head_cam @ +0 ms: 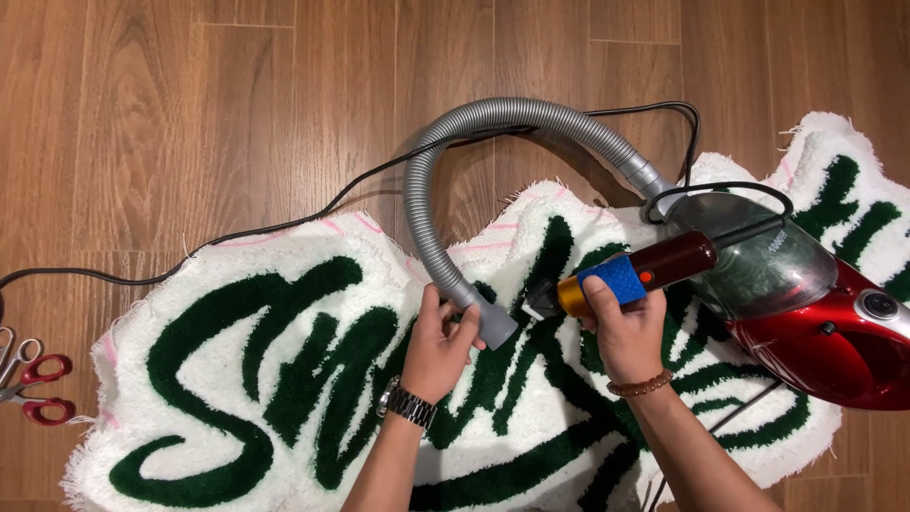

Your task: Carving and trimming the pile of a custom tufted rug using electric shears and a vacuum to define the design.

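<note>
One head-worn camera is looking almost straight down, close above the person's forearms, taking in the white and green rug (284,379) spread across the wooden floor (190,114), which is filling the frame.

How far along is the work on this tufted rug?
Done: the green-and-white rug looks fully tufted, its lettering filled in. In hand: the left hand holds the grey vacuum hose nozzle on the pile; the right hand grips a trimmer beside it. Left: fringe and pink marks along the edge remain untrimmed; scissors lie unused.
</note>
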